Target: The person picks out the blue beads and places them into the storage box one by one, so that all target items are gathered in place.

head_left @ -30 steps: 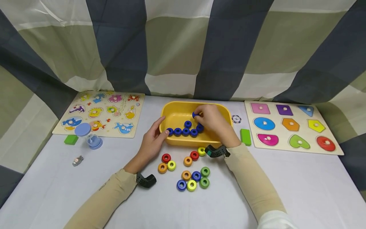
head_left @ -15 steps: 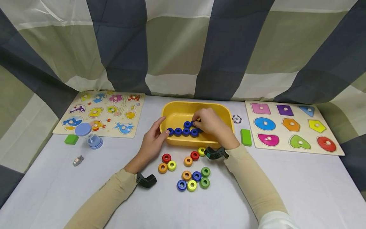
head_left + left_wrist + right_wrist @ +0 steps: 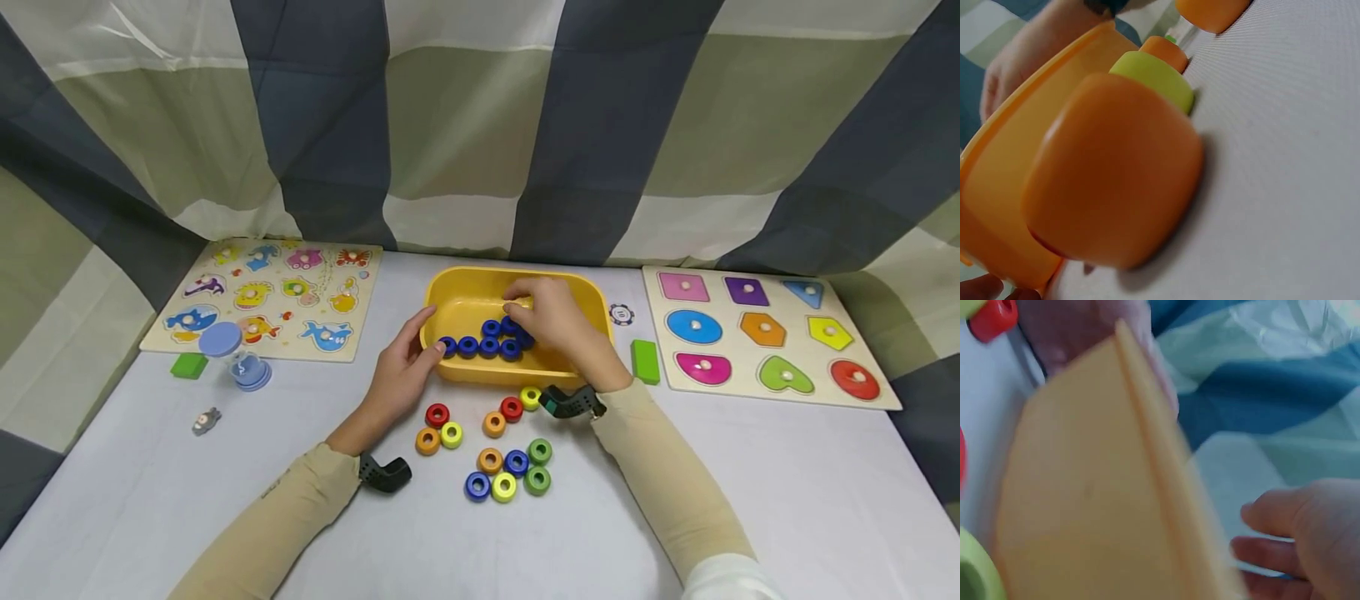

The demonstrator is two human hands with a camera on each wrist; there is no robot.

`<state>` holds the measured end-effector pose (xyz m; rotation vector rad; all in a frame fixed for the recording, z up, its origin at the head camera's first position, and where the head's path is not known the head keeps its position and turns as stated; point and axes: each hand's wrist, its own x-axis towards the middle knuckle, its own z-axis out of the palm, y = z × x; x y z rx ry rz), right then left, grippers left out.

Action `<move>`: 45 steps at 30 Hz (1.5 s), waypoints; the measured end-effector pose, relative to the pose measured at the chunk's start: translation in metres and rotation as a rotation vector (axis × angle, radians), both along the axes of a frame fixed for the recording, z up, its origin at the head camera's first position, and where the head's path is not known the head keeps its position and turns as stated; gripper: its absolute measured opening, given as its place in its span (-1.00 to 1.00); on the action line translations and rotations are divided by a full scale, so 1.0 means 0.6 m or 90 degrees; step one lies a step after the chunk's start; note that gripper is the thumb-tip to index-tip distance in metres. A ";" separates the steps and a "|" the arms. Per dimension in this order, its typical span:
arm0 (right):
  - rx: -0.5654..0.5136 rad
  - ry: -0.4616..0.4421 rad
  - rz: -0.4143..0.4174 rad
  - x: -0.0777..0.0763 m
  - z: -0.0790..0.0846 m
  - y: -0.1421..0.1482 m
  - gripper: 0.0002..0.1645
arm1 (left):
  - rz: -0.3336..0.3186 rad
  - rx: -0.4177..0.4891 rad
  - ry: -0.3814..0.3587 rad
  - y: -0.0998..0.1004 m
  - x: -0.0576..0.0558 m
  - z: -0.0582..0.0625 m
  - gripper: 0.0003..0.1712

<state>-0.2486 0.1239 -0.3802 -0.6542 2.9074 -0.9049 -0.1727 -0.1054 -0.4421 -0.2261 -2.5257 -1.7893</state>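
The yellow plastic tray (image 3: 517,377) holds several blue rings (image 3: 488,347), most of them in a row along its near side, with others just behind. My left hand (image 3: 401,367) grips the tray's left end, thumb at the near corner and fingers along the outer wall. Over the right half of the tray is my right hand (image 3: 558,317), its thumb and forefinger apart, right above the blue rings. In the right wrist view the right-hand fingers (image 3: 1272,512) are loosely bent with nothing between them. Part of the rings is hidden under that hand.
In front of the tray lie loose red, orange (image 3: 491,461), yellow, green and blue rings. An animal puzzle board (image 3: 258,304) is at left, a shapes board (image 3: 765,333) at right. Green blocks (image 3: 645,361), a sand timer (image 3: 236,357), a poker chip (image 3: 621,314) and a small grey figure (image 3: 206,421) stand around.
My right hand has lowered a blue ring beside the others in the tray, let it go, and its fingers have lifted slightly away. The left hand stays at the tray's end.
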 end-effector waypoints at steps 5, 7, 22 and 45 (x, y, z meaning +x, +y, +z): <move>-0.129 0.054 0.028 0.053 0.028 0.001 -0.75 | -0.006 -0.005 -0.002 0.001 0.006 0.010 -0.38; -0.146 0.094 0.078 0.085 0.039 -0.001 -0.79 | -0.006 -0.007 0.001 0.001 0.004 0.009 -0.38; 0.122 -0.045 0.366 0.219 -0.010 0.033 -0.85 | 0.004 -0.008 -0.029 0.008 0.015 0.037 -0.37; 0.037 -0.028 0.330 0.202 -0.031 0.032 -0.88 | 0.008 -0.007 0.004 0.001 0.000 0.002 -0.39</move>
